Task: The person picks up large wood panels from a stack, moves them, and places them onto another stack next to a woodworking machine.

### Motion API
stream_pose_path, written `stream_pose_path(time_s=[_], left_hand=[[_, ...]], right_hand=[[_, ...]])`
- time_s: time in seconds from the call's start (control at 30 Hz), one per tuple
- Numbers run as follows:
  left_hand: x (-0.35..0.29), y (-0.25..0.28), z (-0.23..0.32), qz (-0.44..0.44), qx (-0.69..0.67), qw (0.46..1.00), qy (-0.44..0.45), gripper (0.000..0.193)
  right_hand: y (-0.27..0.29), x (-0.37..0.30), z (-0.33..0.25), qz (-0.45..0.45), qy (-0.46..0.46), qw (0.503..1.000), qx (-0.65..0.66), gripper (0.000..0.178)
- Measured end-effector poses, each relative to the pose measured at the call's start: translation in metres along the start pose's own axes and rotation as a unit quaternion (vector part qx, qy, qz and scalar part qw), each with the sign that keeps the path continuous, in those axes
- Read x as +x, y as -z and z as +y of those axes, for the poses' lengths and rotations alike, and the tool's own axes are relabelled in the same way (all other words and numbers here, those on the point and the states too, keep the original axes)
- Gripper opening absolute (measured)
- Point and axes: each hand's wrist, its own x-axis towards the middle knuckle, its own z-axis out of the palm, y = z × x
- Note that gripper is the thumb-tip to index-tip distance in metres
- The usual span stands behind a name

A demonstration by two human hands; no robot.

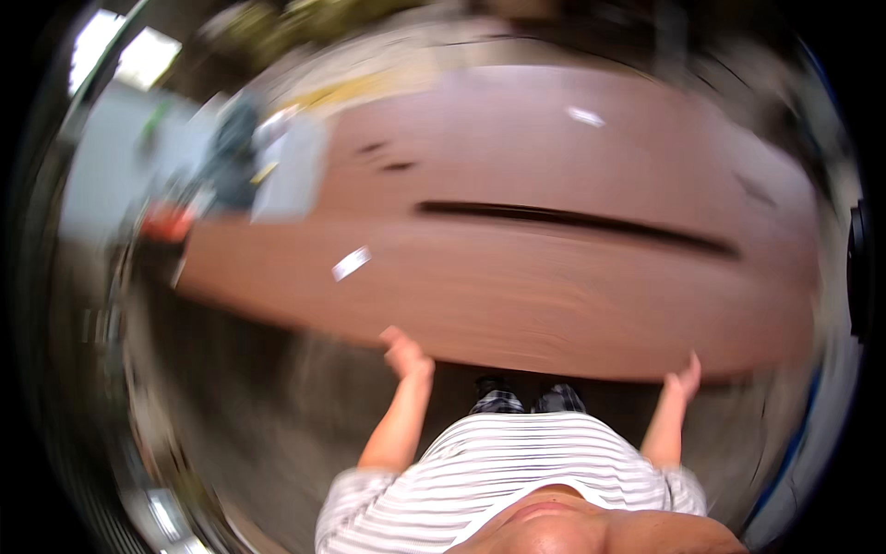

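Observation:
A broad reddish-brown board [517, 295] spreads in front of me, its near edge curving past my body. My left hand [408, 356] is at that edge, left of my middle, with a fingertip or thumb pointing up over the board. Further right, my right hand [683, 379] is at the same edge, one digit raised above it. Both hands are smeared by motion and their other fingers are hidden, so I cannot tell whether they grip the board. A small white label [352, 264] lies on the near part, and another white piece [584, 117] lies farther back.
A long dark strip or slot [577, 226] crosses the board. At the left are a pale grey sheet [291, 171], a dark blue-grey bundle [233, 152] and a blurred orange-red thing [166, 222]. Yellow material [337, 92] lies behind the board's far left. My shoes [494, 386] stand below the near edge.

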Motion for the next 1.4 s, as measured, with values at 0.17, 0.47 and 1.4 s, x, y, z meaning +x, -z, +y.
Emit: stream_pose_path(time_s=[0.17, 0.47, 1.4], left_hand=[[-0.028, 0.065, 0.006, -0.216, 0.12, 0.966, -0.077, 0.056], [-0.035, 0.069, 0.009, -0.406, 0.675, 0.489, -0.374, 0.03], [-0.034, 0.016, -0.138, -0.086, 0.149, 0.892, 0.418, 0.08]], right_hand=[[-0.043, 0.036, 0.028, -0.03, -0.052, 0.997, 0.054, 0.074], [-0.023, 0.083, 0.005, 0.171, 0.053, 0.98, -0.086, 0.094], [-0.089, 0.094, 0.01, 0.005, 0.416, 0.504, -0.757, 0.02]])
